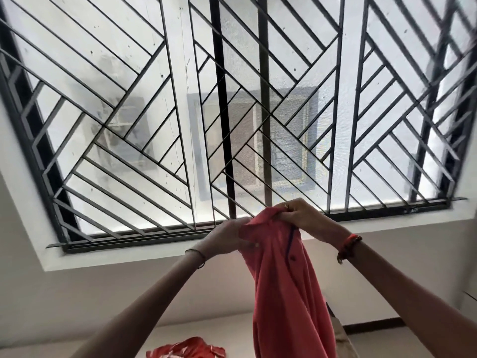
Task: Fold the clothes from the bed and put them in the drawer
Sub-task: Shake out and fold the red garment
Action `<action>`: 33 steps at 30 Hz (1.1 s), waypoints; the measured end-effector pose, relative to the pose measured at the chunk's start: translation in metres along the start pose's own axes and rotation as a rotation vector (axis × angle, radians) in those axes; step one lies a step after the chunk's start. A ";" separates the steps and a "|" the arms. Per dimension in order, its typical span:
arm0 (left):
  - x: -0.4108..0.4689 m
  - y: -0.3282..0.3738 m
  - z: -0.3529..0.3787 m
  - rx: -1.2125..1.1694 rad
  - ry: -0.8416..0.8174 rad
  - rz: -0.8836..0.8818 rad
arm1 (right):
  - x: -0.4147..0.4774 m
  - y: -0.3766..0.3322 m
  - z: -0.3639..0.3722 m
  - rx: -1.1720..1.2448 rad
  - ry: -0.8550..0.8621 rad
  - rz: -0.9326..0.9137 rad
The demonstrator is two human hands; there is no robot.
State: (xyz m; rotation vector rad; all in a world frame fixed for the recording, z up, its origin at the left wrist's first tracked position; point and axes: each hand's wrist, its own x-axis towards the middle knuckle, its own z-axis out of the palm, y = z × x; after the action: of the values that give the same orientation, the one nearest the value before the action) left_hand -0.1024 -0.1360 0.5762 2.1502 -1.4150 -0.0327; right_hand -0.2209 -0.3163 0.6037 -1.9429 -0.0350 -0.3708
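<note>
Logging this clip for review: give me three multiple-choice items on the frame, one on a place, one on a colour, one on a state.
1. Where is the held shirt?
A. Raised before the window
B. Flat on the bed
C. In a drawer

2. What colour is it?
A. Blue
B. Coral pink
C. White

3. How is it held?
A. One hand
B. Not held
C. Both hands at its top

Answers:
A, the shirt hangs before the barred window.
B, its cloth is coral pink.
C, the left hand and right hand pinch its top.
</note>
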 end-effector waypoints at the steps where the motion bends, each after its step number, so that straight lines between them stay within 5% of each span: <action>1: 0.000 0.001 -0.002 0.118 0.051 -0.031 | -0.001 -0.002 -0.003 -0.038 0.019 -0.010; 6: 0.004 0.003 -0.006 0.408 0.354 -0.065 | -0.011 -0.008 -0.016 -0.075 0.066 -0.032; 14: 0.020 0.037 -0.005 0.421 0.447 0.054 | -0.024 -0.008 -0.008 -0.092 -0.016 0.088; 16: 0.024 0.034 -0.013 0.331 0.299 0.089 | -0.024 -0.002 -0.009 -0.069 0.018 0.051; 20: 0.019 0.025 -0.037 -0.242 -0.253 0.047 | -0.022 0.010 -0.005 -0.001 0.191 0.010; 25: 0.021 0.008 -0.034 -0.509 -0.131 0.055 | -0.017 0.017 0.007 0.040 0.175 -0.029; 33: 0.017 -0.017 0.005 -0.381 -0.382 -0.020 | -0.015 0.018 0.009 -0.106 0.097 -0.097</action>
State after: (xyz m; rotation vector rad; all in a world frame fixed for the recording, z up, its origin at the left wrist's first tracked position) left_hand -0.0821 -0.1481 0.5695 1.8991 -1.4481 -0.6961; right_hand -0.2292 -0.3135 0.5801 -2.0304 -0.0472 -0.5404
